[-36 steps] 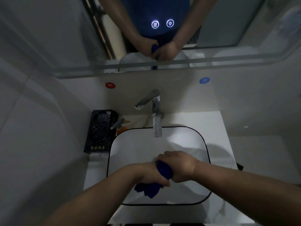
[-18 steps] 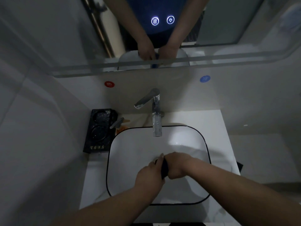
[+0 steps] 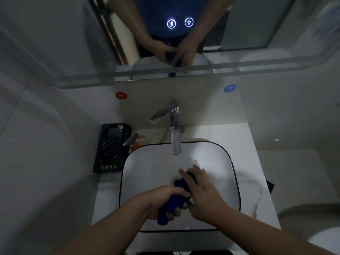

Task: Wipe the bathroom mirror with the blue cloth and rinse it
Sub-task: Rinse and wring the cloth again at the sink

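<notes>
Glass first: the mirror (image 3: 248, 24) hangs above the pale bench (image 3: 244, 144), and my work now is down in the white basin (image 3: 147, 172), below the chrome tap (image 3: 174, 140). I cannot tell whether water is running. My left hand (image 3: 161, 199) is clenched round the lower half of the blue cloth (image 3: 173, 205), fingers curled right about it. My right hand (image 3: 204, 192) lies over the upper end with its fingers fairly straight and blurred, so I cannot tell if it is truly clamped. The cloth is bunched into a thick roll over the middle of the basin, just above the drain. Its long axis runs on a slant, the near end poking out below my left fist and the far end pointing up toward the tap. I judge this to be the wringing part of the rinse. To do it well I should close the right hand fully, twist the two fists in opposite ways along that axis, and keep the roll low inside the basin so the drips stay off the bench.
</notes>
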`<state>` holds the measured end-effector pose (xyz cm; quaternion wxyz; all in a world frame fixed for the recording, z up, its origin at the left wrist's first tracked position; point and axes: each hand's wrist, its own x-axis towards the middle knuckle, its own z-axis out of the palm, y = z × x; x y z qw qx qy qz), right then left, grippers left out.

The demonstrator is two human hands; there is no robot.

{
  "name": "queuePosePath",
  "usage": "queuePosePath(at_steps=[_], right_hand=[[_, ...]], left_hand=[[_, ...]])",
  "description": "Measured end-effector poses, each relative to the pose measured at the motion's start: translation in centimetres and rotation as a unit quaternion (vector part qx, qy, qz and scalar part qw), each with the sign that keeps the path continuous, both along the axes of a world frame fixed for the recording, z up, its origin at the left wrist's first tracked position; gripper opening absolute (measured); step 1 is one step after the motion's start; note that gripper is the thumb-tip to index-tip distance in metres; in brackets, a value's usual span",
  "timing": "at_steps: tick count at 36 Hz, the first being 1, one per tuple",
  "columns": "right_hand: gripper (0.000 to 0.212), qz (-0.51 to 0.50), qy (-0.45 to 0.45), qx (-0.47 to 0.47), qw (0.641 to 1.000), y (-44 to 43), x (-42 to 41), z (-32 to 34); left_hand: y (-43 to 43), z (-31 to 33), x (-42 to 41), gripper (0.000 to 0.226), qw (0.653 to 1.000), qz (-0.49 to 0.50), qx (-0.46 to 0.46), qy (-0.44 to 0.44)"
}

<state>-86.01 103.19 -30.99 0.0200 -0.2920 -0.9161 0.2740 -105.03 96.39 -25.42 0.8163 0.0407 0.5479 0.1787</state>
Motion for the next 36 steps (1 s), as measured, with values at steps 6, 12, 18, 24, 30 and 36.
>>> queuePosePath(at_steps=[6, 12, 18, 24, 30, 36], right_hand=[[0.076, 0.051, 0.005, -0.01, 0.999, 1.2, 0.0, 0.6], [0.078, 0.089, -0.045, 0.008, 0.995, 2.5, 0.1, 0.8], [0.063, 0.08, -0.1, -0.056, 0.99, 3.3, 0.0, 0.2], [0.066, 0.068, -0.146, -0.11, 0.981, 2.9, -0.3, 0.5], [0.063, 0.079, -0.227, -0.085, 0.967, 1.9, -1.3, 1.5], [0.057, 0.016, -0.225, -0.136, 0.965, 2.9, -1.9, 1.3]], left_hand=[[0.5, 0.6, 0.0, 0.044, 0.992, -0.122, 0.013, 0.003], [2.4, 1.0, 0.7, 0.036, 0.935, -0.316, 0.089, 0.133], [2.0, -0.4, 2.4, 0.034, 0.924, -0.273, 0.111, 0.245], [1.7, -1.0, 3.7, 0.012, 0.884, -0.32, 0.121, 0.319], [0.0, -3.0, 2.6, 0.031, 0.831, -0.393, 0.159, 0.36], [0.1, -3.7, 2.5, 0.032, 0.859, -0.315, 0.173, 0.364]])
